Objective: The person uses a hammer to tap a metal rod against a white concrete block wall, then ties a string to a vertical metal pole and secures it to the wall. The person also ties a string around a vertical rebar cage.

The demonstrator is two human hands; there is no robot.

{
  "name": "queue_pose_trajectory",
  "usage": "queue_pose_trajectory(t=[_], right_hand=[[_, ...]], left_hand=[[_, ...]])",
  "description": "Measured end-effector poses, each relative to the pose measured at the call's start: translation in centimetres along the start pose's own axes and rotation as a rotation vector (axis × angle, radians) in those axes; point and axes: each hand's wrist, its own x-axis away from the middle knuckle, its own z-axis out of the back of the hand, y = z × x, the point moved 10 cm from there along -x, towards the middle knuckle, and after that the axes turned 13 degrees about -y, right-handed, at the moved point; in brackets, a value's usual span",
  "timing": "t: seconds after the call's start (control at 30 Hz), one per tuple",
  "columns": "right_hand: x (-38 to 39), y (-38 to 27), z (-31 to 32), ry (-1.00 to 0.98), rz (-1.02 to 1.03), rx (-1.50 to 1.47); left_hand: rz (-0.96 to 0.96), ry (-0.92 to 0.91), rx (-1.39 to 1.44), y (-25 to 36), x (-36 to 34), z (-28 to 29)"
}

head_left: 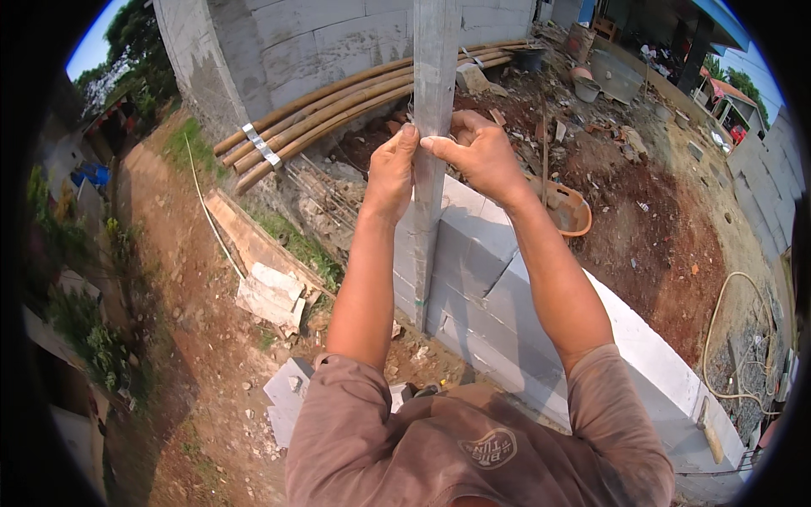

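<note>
A tall grey post (436,68) stands upright in front of me, against a low wall of pale blocks (473,253). My left hand (390,169) is closed at the post's left side, thumb pointing up, beside what looks like a thin bit of wire or string. My right hand (481,159) is at the right side of the post, its thumb across the front face and its fingers curled and partly hidden. What the fingertips pinch is too small to make out.
Bamboo poles (312,118) lie along a taller block wall (338,25). Boards (241,232) and broken slabs (270,296) lie left, beside a dirt path (160,253). Rubble, an orange tub (566,215) and a coiled hose (728,393) are right. A wooden-handled tool (712,435) sits on the low wall.
</note>
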Motion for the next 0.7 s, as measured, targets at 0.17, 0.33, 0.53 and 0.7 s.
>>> queue_pose_trajectory(t=[0.17,0.33,0.53,0.7], right_hand=[[-0.8,0.2,-0.4,-0.052,0.027,-0.072],[-0.2,-1.1,-0.1,-0.071,0.026,0.02],[1.6,-1.3,1.4,-0.124,-0.175,0.209],[5.7,-0.2,5.7,-0.157,-0.309,0.321]], left_hand=[[0.009,-0.114,0.142,0.1,-0.9,0.3],[-0.194,0.152,-0.166,2.2,0.8,-0.1],[-0.431,0.465,-0.661,4.0,3.9,-2.7],[-0.62,0.426,-0.889,4.7,5.3,-4.0]])
